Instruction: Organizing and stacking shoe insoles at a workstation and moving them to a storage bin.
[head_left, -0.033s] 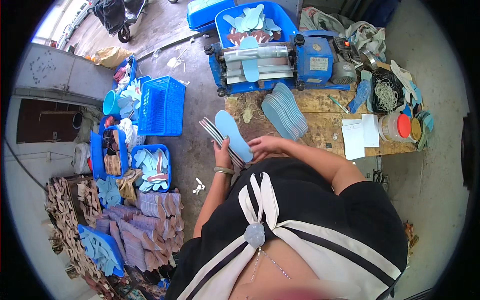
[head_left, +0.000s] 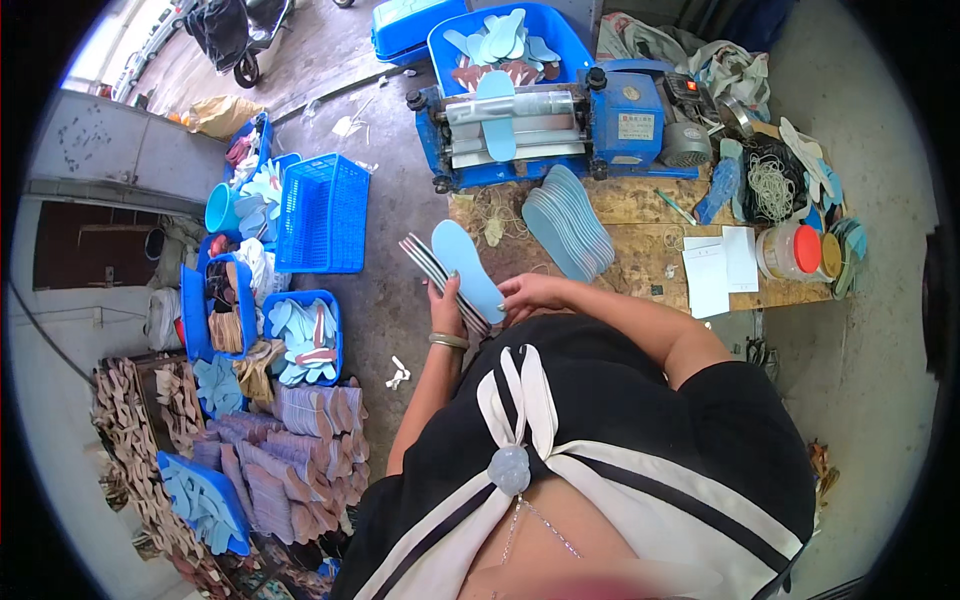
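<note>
Here I see pale-blue, stripe-edged insoles (head_left: 463, 262) pinched in the left hand (head_left: 446, 306), right hand (head_left: 533, 293) at their edge, grip unclear.

A smooth grey floor (head_left: 392, 240) runs beside a stained brown wooden workbench (head_left: 640, 250). Bright light shows at upper left, beyond a grey flat panel (head_left: 110, 145); a whitish wall (head_left: 70, 310) stands below.

Up on the head of the person (head_left: 640, 420) over there, one fisheye camera looks steeply down, close over the left hand (head_left: 447, 305) and right hand (head_left: 532, 294), the wooden workbench (head_left: 635, 250) lying farther off.
</note>
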